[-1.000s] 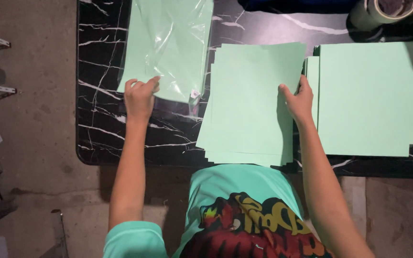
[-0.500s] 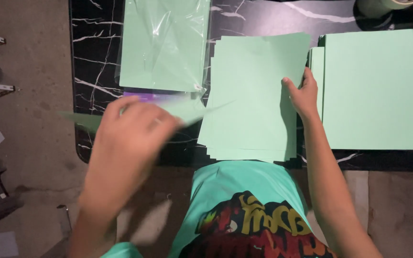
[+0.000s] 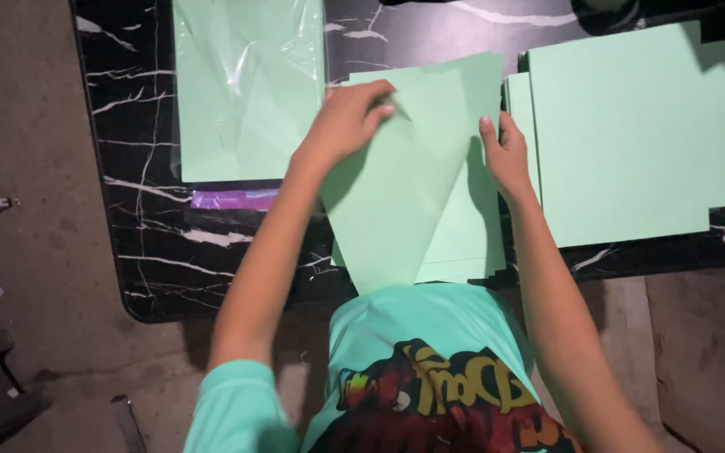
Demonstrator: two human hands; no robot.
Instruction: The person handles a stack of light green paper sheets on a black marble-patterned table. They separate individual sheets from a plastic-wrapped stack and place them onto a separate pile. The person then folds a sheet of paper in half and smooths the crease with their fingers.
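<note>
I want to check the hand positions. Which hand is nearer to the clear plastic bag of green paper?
Left. The left hand is just right of the plastic bag, on the lifted sheet. The right hand is farther right, beside the right-hand stack.

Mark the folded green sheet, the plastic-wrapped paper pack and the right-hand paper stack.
folded green sheet [image 3: 388, 218], head view, on its lower flat face.
plastic-wrapped paper pack [image 3: 245, 92], head view, middle of the wrap.
right-hand paper stack [image 3: 631, 134], head view, middle of the top sheet.
</note>
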